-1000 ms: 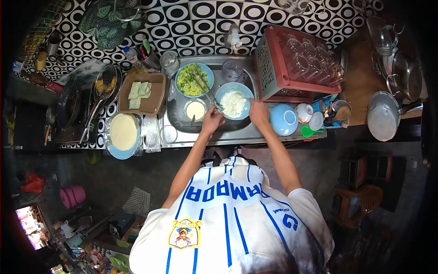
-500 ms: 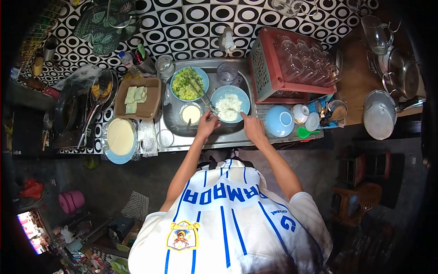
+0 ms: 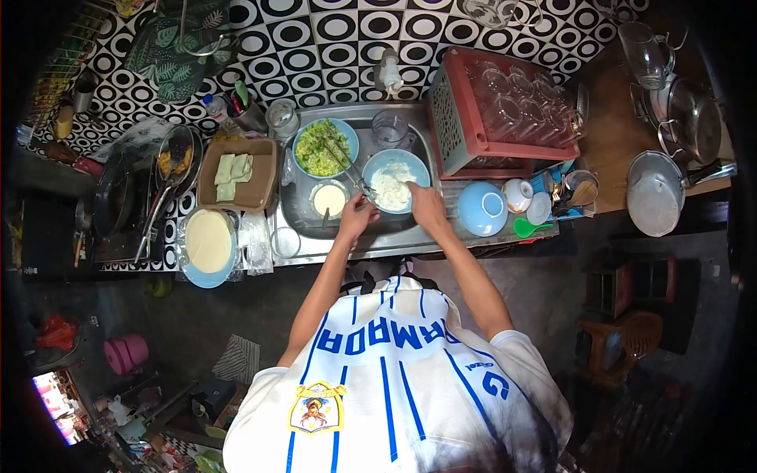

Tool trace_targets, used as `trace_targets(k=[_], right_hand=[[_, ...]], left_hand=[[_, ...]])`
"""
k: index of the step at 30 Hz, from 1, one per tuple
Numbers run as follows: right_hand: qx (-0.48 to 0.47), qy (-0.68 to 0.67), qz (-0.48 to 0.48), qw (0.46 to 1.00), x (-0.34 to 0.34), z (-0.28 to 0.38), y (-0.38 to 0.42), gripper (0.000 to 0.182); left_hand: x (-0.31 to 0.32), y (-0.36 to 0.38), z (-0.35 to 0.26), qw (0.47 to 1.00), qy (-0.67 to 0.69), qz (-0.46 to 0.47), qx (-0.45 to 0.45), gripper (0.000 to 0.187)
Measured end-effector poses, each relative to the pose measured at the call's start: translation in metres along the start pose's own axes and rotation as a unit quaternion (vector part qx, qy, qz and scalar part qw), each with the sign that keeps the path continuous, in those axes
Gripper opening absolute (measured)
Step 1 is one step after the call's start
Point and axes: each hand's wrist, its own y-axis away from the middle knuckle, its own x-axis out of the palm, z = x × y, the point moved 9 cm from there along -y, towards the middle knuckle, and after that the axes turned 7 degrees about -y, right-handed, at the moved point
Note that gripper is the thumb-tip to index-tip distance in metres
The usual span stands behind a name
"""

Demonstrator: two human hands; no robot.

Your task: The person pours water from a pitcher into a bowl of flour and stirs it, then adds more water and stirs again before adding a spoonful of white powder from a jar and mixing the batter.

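In the sink stands a light blue bowl (image 3: 422, 171) holding white, crumbly food (image 3: 390, 188). My right hand (image 3: 426, 209) reaches over its right rim, fingers together and tips down at the white food. At the left rim is my left hand (image 3: 357, 218), its fingers curled in close to the end of metal tongs (image 3: 347, 160); what they grip is hidden. The tongs slant up into another blue bowl (image 3: 356, 135) of chopped green vegetables (image 3: 317, 154). Just left of my left hand sits a small bowl of pale cream liquid (image 3: 329, 197) with a spoon (image 3: 326, 217) in it.
A brown tray (image 3: 206, 175) with folded green wrappers and a plate of flat pale rounds (image 3: 209, 238) lie left. A clear cup (image 3: 389, 128) stands behind the bowls. Right are an upturned blue bowl (image 3: 481, 209), a green spoon (image 3: 530, 229) and a red rack (image 3: 449, 110) of glass mugs.
My right hand has moved from the right rim inward and a little left, over the white food. The left hand stays nearly where it was.
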Motion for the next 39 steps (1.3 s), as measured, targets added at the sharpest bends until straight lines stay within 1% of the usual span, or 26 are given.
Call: trace_targets(k=[2, 5, 8, 10, 12, 13, 15, 16, 18, 19, 22, 23, 26, 29, 32, 35, 38, 39], right_hand=[[-0.023, -0.017, 0.02, 0.999, 0.005, 0.005, 0.013, 0.038], [-0.065, 0.0, 0.048, 0.997, -0.011, 0.009, 0.029, 0.039], [-0.054, 0.054, 0.046, 0.996, -0.039, 0.017, 0.022, 0.041], [-0.042, 0.068, 0.017, 0.997, -0.046, 0.017, 0.006, 0.04], [-0.033, 0.083, -0.005, 0.996, -0.041, 0.012, -0.007, 0.04], [-0.01, 0.079, -0.003, 0.997, -0.036, 0.006, -0.005, 0.039], [0.036, 0.073, -0.003, 0.997, -0.028, -0.001, 0.002, 0.037], [0.04, 0.049, -0.018, 0.998, -0.02, -0.007, 0.01, 0.036], [0.047, 0.0, -0.049, 0.998, -0.003, -0.017, 0.031, 0.033], [0.057, -0.02, -0.039, 0.997, 0.008, -0.021, 0.035, 0.028], [0.03, -0.061, -0.042, 0.997, 0.007, 0.006, 0.026, 0.026], [0.005, -0.08, -0.063, 0.995, 0.0, 0.014, 0.019, 0.025], [0.027, -0.038, -0.06, 0.997, -0.015, 0.028, 0.018, 0.027], [0.039, -0.008, 0.028, 0.999, -0.013, 0.038, 0.04, 0.031], [0.025, 0.028, 0.038, 0.999, 0.0, 0.024, 0.045, 0.034], [0.053, 0.03, 0.014, 0.998, -0.008, 0.011, 0.017, 0.035], [0.034, 0.038, -0.001, 0.999, -0.016, 0.016, 0.001, 0.036], [0.029, 0.035, -0.02, 0.999, -0.023, 0.017, 0.0, 0.036]], left_hand=[[0.002, 0.001, 0.0, 1.0, 0.002, 0.005, -0.003, 0.054], [0.002, 0.001, -0.002, 1.0, 0.006, 0.012, -0.004, 0.05], [0.004, 0.003, -0.004, 1.0, 0.004, 0.008, -0.001, 0.048], [0.003, 0.002, -0.002, 1.0, -0.001, 0.009, 0.005, 0.047], [0.003, 0.001, -0.003, 1.0, -0.018, 0.019, 0.012, 0.061], [0.003, 0.0, -0.003, 0.999, -0.025, 0.023, 0.016, 0.068], [0.004, 0.003, -0.009, 1.0, -0.015, 0.008, 0.019, 0.052], [0.004, 0.006, -0.011, 1.0, -0.01, 0.0, 0.019, 0.045], [0.004, 0.004, -0.008, 1.0, -0.011, -0.005, 0.018, 0.044], [0.003, 0.002, -0.007, 1.0, -0.011, -0.007, 0.018, 0.044], [0.003, 0.0, -0.007, 0.999, -0.02, 0.009, 0.027, 0.044], [0.003, 0.002, -0.007, 1.0, -0.015, 0.011, 0.02, 0.044], [0.003, 0.003, -0.009, 1.0, -0.006, 0.015, 0.007, 0.045], [0.003, 0.001, -0.007, 1.0, -0.006, 0.019, 0.001, 0.048], [0.001, -0.004, -0.003, 1.0, -0.012, 0.022, 0.004, 0.052], [0.002, 0.0, -0.002, 1.0, -0.024, 0.016, 0.005, 0.055], [0.003, 0.004, -0.01, 1.0, -0.027, 0.009, 0.001, 0.055], [0.003, 0.005, -0.011, 1.0, -0.026, 0.008, -0.002, 0.055]])
